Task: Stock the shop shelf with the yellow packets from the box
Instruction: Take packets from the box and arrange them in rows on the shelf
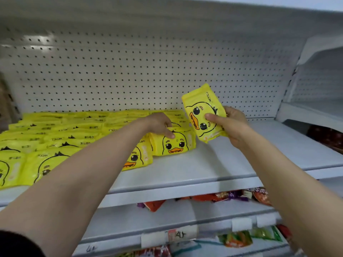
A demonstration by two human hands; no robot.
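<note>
The right hand grips a yellow packet with a duck face printed on it, thumb curled across the front and fingers wrapped behind. The packet is held in the air, turned on its side, above the bare right part of the white shelf, at about two o'clock from the middle of the view.

The left hand reaches in from seven o'clock and rests on top of an upright packet at the right end of the stocked rows; its thumb lies on the front face and its fingers curl over the top edge, so it has hold of that packet. Just at eight o'clock from that one another duck packet stands nearer the shelf's front edge, partly hidden by the left forearm.

Rows of yellow packets fill the left half of the shelf from nine o'clock toward the centre. Behind them rises a white pegboard back panel.

On the lower shelf, at five o'clock, lie red and orange snack bags, and lower still green and orange bags beside white price tags. The box is out of view.
</note>
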